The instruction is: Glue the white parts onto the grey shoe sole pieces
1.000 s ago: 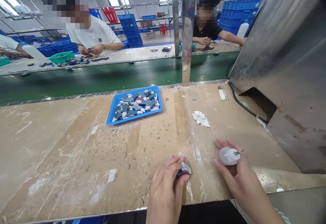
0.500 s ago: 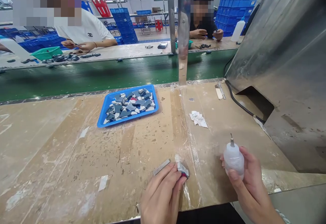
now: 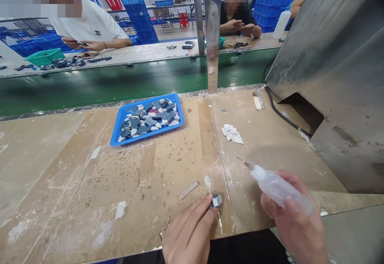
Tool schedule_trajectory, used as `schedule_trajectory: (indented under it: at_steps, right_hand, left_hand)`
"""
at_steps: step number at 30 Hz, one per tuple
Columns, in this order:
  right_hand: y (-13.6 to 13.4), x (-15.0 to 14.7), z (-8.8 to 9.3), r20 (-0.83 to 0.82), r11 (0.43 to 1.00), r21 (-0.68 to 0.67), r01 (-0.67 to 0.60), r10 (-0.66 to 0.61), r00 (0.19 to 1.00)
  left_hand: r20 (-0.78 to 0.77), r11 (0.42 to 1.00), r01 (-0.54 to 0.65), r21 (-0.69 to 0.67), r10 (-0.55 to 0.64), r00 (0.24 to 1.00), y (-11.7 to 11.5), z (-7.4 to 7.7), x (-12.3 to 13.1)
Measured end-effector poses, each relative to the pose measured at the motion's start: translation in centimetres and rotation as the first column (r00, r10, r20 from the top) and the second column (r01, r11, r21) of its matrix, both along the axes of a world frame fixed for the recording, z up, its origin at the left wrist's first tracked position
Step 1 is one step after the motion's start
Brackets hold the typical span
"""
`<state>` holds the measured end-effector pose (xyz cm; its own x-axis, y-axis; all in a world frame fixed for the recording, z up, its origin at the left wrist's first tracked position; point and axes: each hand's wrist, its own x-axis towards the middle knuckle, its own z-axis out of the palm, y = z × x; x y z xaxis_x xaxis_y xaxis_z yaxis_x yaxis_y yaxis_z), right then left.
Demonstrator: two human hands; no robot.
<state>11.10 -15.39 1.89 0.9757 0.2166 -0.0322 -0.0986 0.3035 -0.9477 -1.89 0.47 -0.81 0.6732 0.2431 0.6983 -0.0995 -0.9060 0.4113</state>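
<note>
My left hand [image 3: 190, 226] rests near the table's front edge, its fingertips closed on a small grey and dark-blue plastic part [image 3: 216, 201]. Much of that part is hidden under the fingers. To the right, my right hand [image 3: 297, 216] is wrapped round a translucent squeeze bottle [image 3: 279, 187] with a thin metal needle tip. The bottle is held tilted above the table, needle pointing up and left. A short flat metal strip [image 3: 188, 190] lies just beyond my left fingers. Farther back, a blue tray [image 3: 147, 137] holds many dark-blue and white pieces, one of them red.
A crumpled white tissue [image 3: 232, 133] lies beyond the bottle. A blade-like strip [image 3: 258, 100] sits near a black cable [image 3: 283, 116] and a large metal housing [image 3: 339, 96] on the right. Behind a metal post [image 3: 212, 36], a green belt [image 3: 135, 88] separates me from two co-workers.
My right hand has tipped the bottle from upright to slanting left. My left fingers have drawn away from the metal strip, and the small part has turned a little under them.
</note>
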Motion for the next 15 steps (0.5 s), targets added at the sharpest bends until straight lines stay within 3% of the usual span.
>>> schedule_trajectory:
  at_steps: [3,6,8,11,13,15]
  right_hand:
    - [0.7,0.5,0.0,-0.146,0.981,0.17,0.098,-0.074,0.987]
    - [0.4,0.4,-1.1,-0.194,0.976,0.155,0.153,-0.122,0.973]
    - [0.0,0.0,-2.3,-0.114,0.982,0.098,0.162,-0.15,0.982]
    - [-0.6,-0.9,-4.1,0.147,0.984,-0.054,0.168,-0.159,0.976]
    - [-0.6,-1.4,-4.6,0.318,0.976,-0.148,0.162,-0.108,0.942]
    - [-0.3,-1.9,-4.4,0.373,0.964,-0.21,0.164,-0.076,0.925]
  left_hand:
    - [0.01,1.0,0.012,0.005,-0.012,1.0,0.1,0.0,0.1]
    - [0.016,1.0,0.018,0.006,-0.018,1.0,0.1,0.1,0.2]
    - [0.017,1.0,0.018,0.01,-0.018,1.0,0.1,0.2,0.3]
    - [0.015,1.0,-0.003,0.027,0.002,1.0,0.1,0.3,0.3]
    - [0.015,0.999,-0.016,0.037,0.015,1.0,0.1,0.3,0.2]
    - [0.006,0.999,-0.014,0.038,0.014,1.0,0.1,0.3,0.1]
